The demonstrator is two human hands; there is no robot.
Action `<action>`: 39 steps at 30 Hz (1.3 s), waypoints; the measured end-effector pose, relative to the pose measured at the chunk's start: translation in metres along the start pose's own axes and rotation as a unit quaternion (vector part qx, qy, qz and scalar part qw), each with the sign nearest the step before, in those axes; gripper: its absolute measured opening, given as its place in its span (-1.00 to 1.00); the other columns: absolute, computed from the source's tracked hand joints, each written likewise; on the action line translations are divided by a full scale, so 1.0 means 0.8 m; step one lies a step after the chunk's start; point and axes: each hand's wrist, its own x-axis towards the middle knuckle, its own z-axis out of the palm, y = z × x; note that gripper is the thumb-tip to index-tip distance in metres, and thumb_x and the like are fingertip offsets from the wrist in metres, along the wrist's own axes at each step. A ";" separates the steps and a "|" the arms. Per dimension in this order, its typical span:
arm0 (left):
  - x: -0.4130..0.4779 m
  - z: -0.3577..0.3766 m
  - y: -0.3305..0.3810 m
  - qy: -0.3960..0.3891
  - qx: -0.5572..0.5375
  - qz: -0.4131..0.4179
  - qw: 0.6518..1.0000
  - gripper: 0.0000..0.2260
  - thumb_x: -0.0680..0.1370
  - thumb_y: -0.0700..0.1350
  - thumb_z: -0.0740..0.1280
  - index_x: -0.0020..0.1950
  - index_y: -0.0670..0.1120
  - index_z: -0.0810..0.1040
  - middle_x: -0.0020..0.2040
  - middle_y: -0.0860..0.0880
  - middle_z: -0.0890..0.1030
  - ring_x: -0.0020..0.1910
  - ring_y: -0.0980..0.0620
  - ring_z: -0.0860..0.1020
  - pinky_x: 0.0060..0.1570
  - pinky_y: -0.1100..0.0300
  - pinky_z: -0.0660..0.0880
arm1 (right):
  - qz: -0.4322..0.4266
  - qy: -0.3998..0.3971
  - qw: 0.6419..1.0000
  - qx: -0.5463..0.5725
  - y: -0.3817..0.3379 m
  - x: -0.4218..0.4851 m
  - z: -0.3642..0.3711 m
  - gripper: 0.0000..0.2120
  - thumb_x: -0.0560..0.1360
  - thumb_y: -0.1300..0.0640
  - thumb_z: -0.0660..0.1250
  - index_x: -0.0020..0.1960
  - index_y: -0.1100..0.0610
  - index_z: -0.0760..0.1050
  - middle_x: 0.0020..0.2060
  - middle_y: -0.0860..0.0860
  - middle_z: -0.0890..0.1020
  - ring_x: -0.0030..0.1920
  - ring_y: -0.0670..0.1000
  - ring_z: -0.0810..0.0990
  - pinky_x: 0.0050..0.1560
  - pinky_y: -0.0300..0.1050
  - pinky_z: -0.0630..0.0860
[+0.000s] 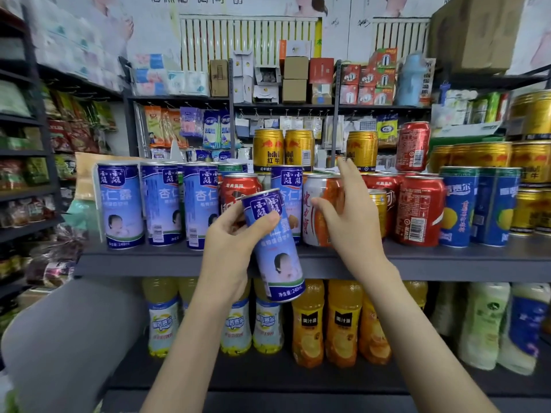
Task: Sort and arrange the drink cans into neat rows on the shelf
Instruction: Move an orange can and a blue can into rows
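tilted blue almond-milk can (272, 245) held off the shelf (179, 259), before mixed upright cans (417, 210).

Juice bottles (308, 323), cardboard boxes (295, 67).

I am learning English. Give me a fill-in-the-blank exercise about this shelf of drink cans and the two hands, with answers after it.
1. The left hand holds a tilted ____ almond-drink can in front of the shelf.
2. The right hand reaches with open fingers toward the orange-and-white can, which stands ____.
3. The gold Red Bull cans stand on ____ of the lower cans.
4. The juice bottles stand one level ____ the cans.
Answers: blue; upright; top; below.
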 end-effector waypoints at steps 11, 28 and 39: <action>-0.031 -0.010 -0.011 -0.075 0.028 -0.032 0.996 -0.51 0.28 -0.17 0.51 0.20 -0.15 0.55 -0.03 -0.07 0.69 -0.04 -0.01 0.66 -0.13 0.16 0.58 | 0.130 -0.245 0.919 0.281 -0.038 -0.098 -0.009 -0.54 0.39 0.10 0.48 0.21 -0.18 0.42 0.05 -0.18 0.64 0.06 -0.20 0.61 0.08 -0.19 0.55; -0.100 -0.051 -0.020 -0.062 0.221 -0.080 0.970 -0.49 0.37 -0.10 0.50 0.30 -0.02 0.48 0.16 0.07 0.62 0.16 0.11 0.57 0.14 0.09 0.52 | 0.253 -0.285 0.848 0.368 -0.020 -0.168 0.027 -0.59 0.35 0.22 0.49 0.16 0.01 0.53 -0.01 -0.13 0.68 0.01 -0.15 0.65 -0.03 -0.23 0.58; -0.065 -0.121 0.105 -0.106 0.338 0.020 0.935 -0.72 0.45 -0.01 0.40 0.16 0.06 0.56 0.05 0.11 0.66 0.02 0.15 0.62 -0.03 0.33 0.51 | 0.155 -0.358 0.832 0.394 -0.102 -0.091 0.023 -0.49 0.14 0.04 0.48 0.08 -0.11 0.51 -0.09 -0.26 0.67 -0.09 -0.23 0.64 -0.20 -0.40 0.54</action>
